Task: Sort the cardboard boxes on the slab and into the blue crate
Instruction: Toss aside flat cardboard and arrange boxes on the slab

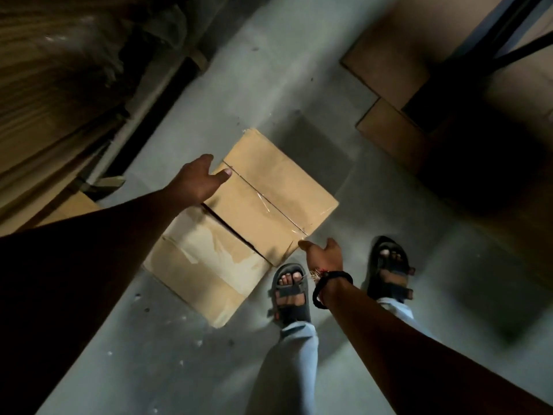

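Observation:
Two taped cardboard boxes lie side by side on the grey concrete floor. The farther box point(275, 193) has clear tape along its top seam; the nearer box point(203, 265) lies against it, closer to me. My left hand point(199, 179) is spread open over the far box's left edge, thumb near the seam, holding nothing. Beside that box's near right corner, my right hand point(324, 254) is open with fingers apart, a dark band at the wrist. No blue crate is in view.
My feet in dark sandals point(288, 290) stand just right of the nearer box. Flat cardboard sheets point(392, 64) lie at the upper right by a dark rack frame. Stacked cardboard and a dim ledge point(59, 85) fill the left.

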